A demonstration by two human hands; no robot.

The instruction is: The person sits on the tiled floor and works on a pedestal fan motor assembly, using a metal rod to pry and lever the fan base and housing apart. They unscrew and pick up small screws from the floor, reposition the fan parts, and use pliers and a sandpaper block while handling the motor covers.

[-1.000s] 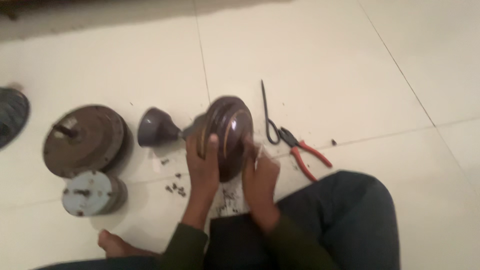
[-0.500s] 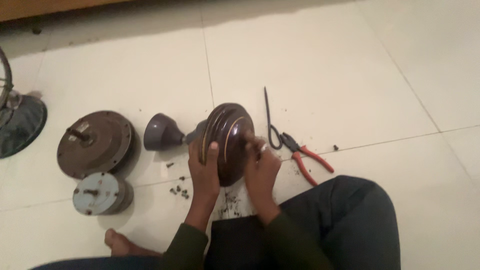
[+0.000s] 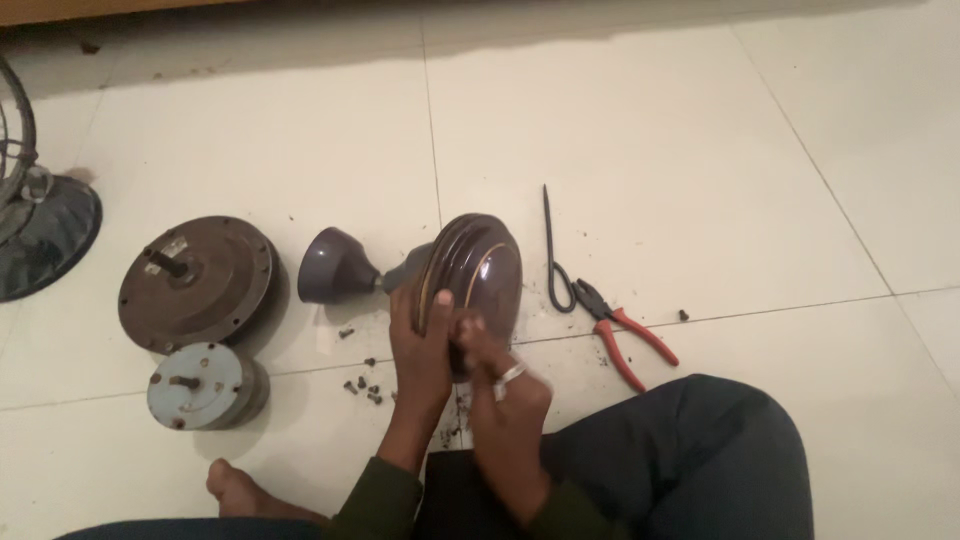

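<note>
A dark purple round fan motor cover [image 3: 478, 268] with gold rings stands on edge on the tiled floor, tilted toward a purple cone-shaped canopy [image 3: 335, 264] on its shaft. My left hand [image 3: 422, 350] grips the cover's left rim, thumb on the edge. My right hand [image 3: 500, 385], with a ring on one finger, presses against the cover's lower front, fingers curled; what they pinch is hidden.
A brown round motor housing [image 3: 200, 283] and a smaller grey-blue motor part [image 3: 205, 386] lie to the left. Loose screws [image 3: 362, 388] are scattered near my left wrist. Red-handled pliers [image 3: 620, 330] and a black hooked rod [image 3: 551, 250] lie right. A fan base [image 3: 40, 235] sits far left. My knee [image 3: 700, 450] is at bottom right.
My right hand has moved from the cover's right rim down to its lower front. The cover looks a little more upright; the camera has shifted slightly.
</note>
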